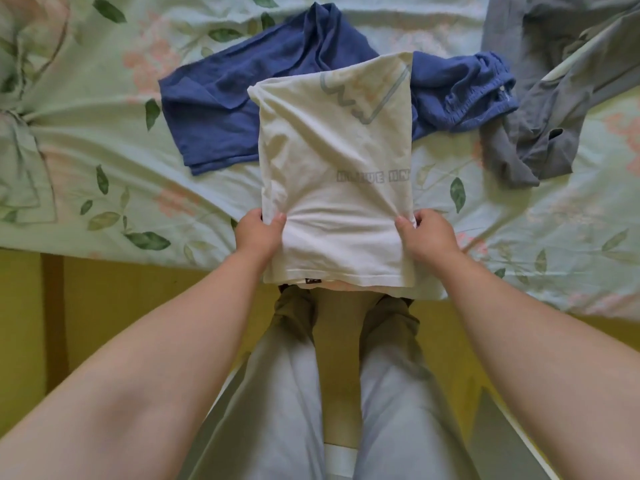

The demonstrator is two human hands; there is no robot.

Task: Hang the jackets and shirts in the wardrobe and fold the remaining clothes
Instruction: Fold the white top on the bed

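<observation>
Bed [104,140]: pale green floral sheet.
White T-shirt [332,202]: folded to a narrow rectangle, faint grey print, at the bed's near edge, overlapping a blue garment [214,109].
My left hand [258,233]: fingers pinching its left edge.
My right hand [427,235]: fingers pinching its right edge.

Bare bedsheet [86,133] left of blue garment [221,109]; grey garment [554,98] crowds far right; blue blocks centre.

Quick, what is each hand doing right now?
Left hand: closed, fingers pinching the white T-shirt at its left edge.
Right hand: closed, pinching the same shirt's right edge.
</observation>
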